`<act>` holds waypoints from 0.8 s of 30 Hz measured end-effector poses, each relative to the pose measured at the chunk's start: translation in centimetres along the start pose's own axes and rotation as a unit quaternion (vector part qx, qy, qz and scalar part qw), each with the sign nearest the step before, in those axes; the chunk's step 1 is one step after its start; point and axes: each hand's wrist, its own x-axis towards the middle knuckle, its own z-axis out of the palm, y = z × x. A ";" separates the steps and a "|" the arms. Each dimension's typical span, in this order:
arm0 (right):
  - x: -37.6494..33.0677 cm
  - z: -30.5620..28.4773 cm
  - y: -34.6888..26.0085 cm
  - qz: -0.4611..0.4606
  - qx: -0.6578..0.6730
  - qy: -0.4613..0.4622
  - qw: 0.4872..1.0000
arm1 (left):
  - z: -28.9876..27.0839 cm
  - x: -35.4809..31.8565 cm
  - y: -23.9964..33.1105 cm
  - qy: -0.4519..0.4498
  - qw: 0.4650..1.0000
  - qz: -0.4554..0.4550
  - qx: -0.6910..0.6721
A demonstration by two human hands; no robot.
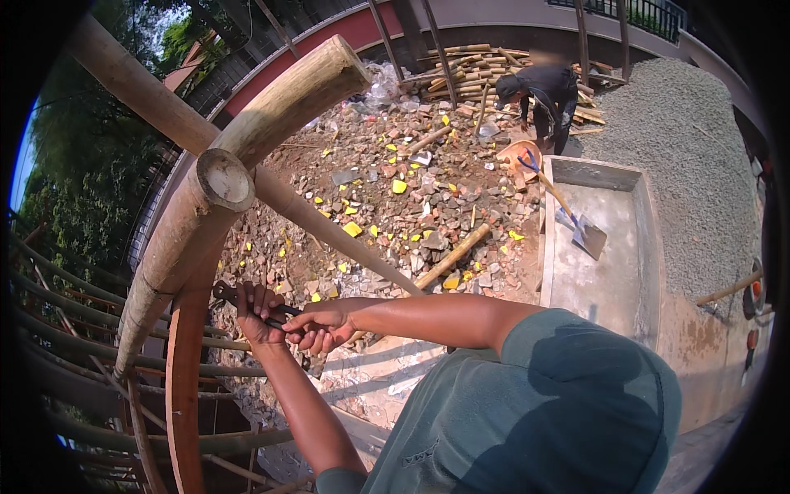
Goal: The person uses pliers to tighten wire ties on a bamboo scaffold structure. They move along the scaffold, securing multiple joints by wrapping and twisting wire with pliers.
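Observation:
My left hand (260, 311) is closed round a dark metal hand tool (278, 311). The tool has a rounded, jaw-like head, pointing left toward a wooden post (183, 379); its exact kind is hard to make out. My right hand (319, 326), fingers curled, meets the left at the handle's lower end and grips there. Just above and left of the hands, thick bamboo poles (177, 230) cross, one showing a cut round end. The tool's head lies close to the post; whether they touch I cannot tell.
Rubble (370, 206) with yellow fragments covers the ground below. A shovel (586, 235) lies in a concrete trough (553, 239) at right, by a gravel heap (675, 148). Another person (550, 95) bends near stacked bamboo (469, 74). Bamboo scaffolding (90, 346) fills the left.

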 end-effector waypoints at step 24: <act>0.6 -1.3 1.5 -0.036 0.091 0.014 0.995 | 0.5 -1.5 0.9 0.274 0.903 0.081 0.320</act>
